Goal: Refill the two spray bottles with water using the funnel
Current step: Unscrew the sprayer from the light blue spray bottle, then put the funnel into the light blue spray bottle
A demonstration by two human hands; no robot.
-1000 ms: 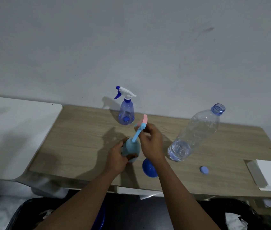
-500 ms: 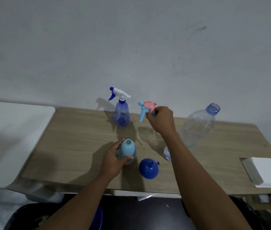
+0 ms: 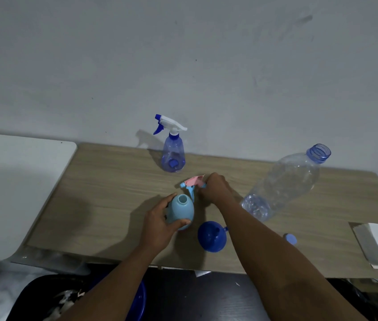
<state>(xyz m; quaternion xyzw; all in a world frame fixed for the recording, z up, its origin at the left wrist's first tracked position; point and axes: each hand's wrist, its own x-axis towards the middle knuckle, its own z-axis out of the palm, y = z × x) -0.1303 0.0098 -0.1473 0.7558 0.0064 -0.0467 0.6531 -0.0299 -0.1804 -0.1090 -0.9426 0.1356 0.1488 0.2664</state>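
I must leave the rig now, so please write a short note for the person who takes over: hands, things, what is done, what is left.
Left hand grips the light blue bottle, neck open.
Right hand pinches its pink spray head just behind it.
Funnel lies beside the bottle; water bottle stands uncapped.
Done: one head off.
To do: funnel in, pour, refit head; then the clear blue spray bottle, head on.

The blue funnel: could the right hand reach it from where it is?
Probably yes. The funnel lies uncovered beside the right forearm, but the right hand pinches the spray head and must put it down first; the left hand holds the light blue bottle.
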